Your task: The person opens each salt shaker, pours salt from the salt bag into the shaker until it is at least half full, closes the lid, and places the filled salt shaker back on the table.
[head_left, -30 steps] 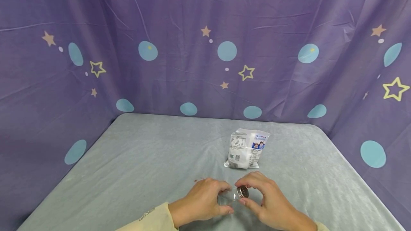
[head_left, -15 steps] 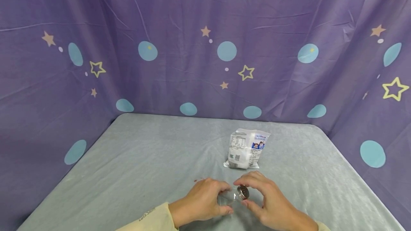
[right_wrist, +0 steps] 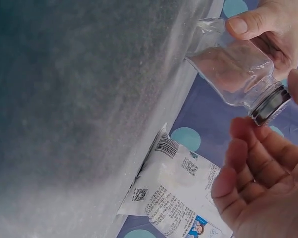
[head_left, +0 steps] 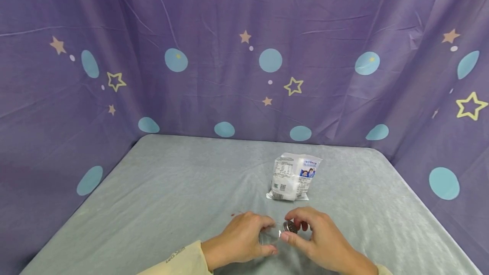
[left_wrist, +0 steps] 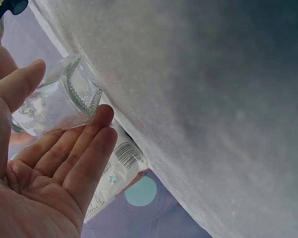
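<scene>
Shifting round the metal cap [right_wrist: 270,105], the right hand [head_left: 318,241] has changed its hold in the last half second: in the head view its thumb has moved to the cap's near left side, and its forefinger now arches over the far side. I take this as a regrip or part of a twist, though I can't tell which way. The cap still sits on the neck of the glass bottle [right_wrist: 233,69], so I judge the work at it unfinished. From here I see the right hand pinching the cap between thumb and fingertips, while the left hand [head_left: 240,237] grips the bottle's body just as it did. They hold it tilted, cap to the right, toward the near edge of the tabletop [head_left: 172,173]. The white bag [head_left: 292,177] hasn't moved; it stands beyond them, right of centre, nearer the far edge.
</scene>
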{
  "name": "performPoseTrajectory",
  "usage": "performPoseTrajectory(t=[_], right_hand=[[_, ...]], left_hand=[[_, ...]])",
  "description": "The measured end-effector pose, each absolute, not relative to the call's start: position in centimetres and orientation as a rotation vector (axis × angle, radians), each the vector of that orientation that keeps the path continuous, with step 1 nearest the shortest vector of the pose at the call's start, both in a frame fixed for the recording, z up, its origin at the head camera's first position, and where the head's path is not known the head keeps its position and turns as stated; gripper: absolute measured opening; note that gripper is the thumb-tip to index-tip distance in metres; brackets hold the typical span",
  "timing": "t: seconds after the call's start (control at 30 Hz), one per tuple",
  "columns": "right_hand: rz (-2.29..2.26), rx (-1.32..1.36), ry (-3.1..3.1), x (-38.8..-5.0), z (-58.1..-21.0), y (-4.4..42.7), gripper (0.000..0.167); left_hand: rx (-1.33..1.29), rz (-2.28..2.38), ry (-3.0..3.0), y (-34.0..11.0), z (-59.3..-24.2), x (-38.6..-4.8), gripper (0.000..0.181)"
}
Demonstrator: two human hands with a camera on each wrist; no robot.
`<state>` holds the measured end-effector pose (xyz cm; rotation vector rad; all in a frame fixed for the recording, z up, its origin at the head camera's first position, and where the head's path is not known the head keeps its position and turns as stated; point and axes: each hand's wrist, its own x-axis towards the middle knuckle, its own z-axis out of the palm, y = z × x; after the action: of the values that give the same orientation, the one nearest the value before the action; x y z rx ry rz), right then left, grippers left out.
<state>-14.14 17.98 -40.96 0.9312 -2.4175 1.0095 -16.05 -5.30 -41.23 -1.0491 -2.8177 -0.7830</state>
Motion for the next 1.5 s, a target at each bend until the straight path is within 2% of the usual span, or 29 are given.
performPoseTrajectory(t=[0.2,0.5,0.9,1.0,1.3,1.5], right_hand=[[1.021,1.020,-2.373,-14.32,-41.12,18.08,0.025],[1.016,1.150,-2.302,-14.60,-41.14,18.48,0.047],[1.038,1.223,-2.271,-14.68,-40.92,18.56,0.066],[1.030,1.201,-2.277,-14.63,-40.92,18.52,0.062],[0.959,0.963,-2.379,-14.27,-41.04,18.28,0.033],[0.981,0.868,-2.474,-14.24,-41.00,18.24,0.023]], left_hand=[[-1.047,-0.758,-2.802,-5.28,-41.30,-16.04,0.042],[-1.055,-0.727,-2.765,-5.29,-41.36,-15.98,0.040],[-1.058,-0.742,-2.777,-5.30,-41.33,-16.00,0.039],[-1.057,-0.742,-2.783,-5.31,-41.31,-15.97,0.039],[-1.067,-0.770,-2.821,-5.30,-41.26,-16.06,0.042],[-1.068,-0.787,-2.828,-5.27,-41.22,-16.07,0.042]])
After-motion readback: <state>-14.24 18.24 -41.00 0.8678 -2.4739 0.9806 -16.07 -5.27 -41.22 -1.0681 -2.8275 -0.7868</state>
